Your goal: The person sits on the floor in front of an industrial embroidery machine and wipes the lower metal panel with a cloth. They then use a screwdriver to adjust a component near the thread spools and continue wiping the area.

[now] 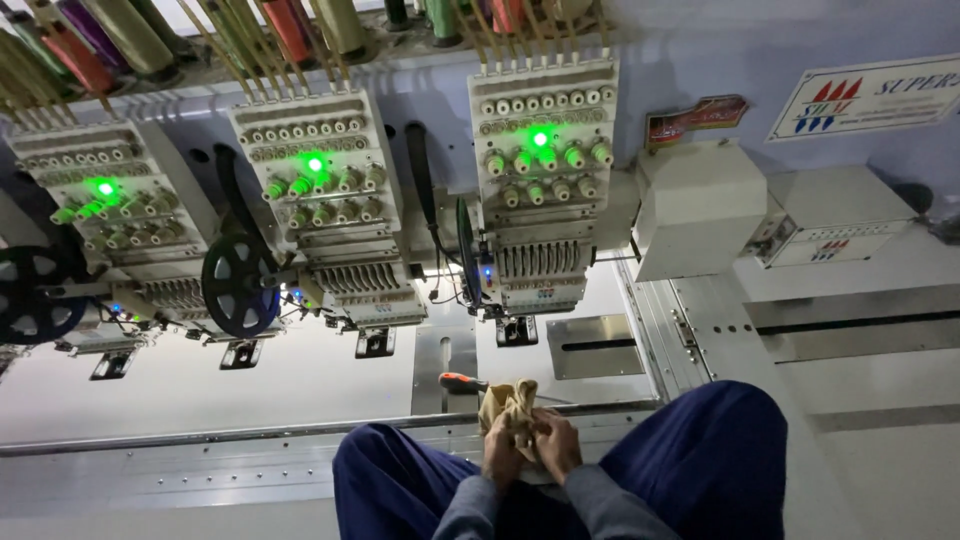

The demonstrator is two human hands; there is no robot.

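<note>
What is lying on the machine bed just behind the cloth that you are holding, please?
Behind the beige cloth held by both hands, left hand and right hand, lies a screwdriver with an orange-and-black handle. Its shaft is mostly covered by the cloth.

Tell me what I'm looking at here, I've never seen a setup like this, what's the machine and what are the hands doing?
One camera on the person's head looks down. Ahead is a multi-head embroidery machine: a row of sewing heads with green lights, thread cones above, over a flat metal table. The person sits with knees in blue trousers. The left hand and right hand together hold a crumpled beige cloth. An orange-handled screwdriver lies on the table just beyond it.
</note>
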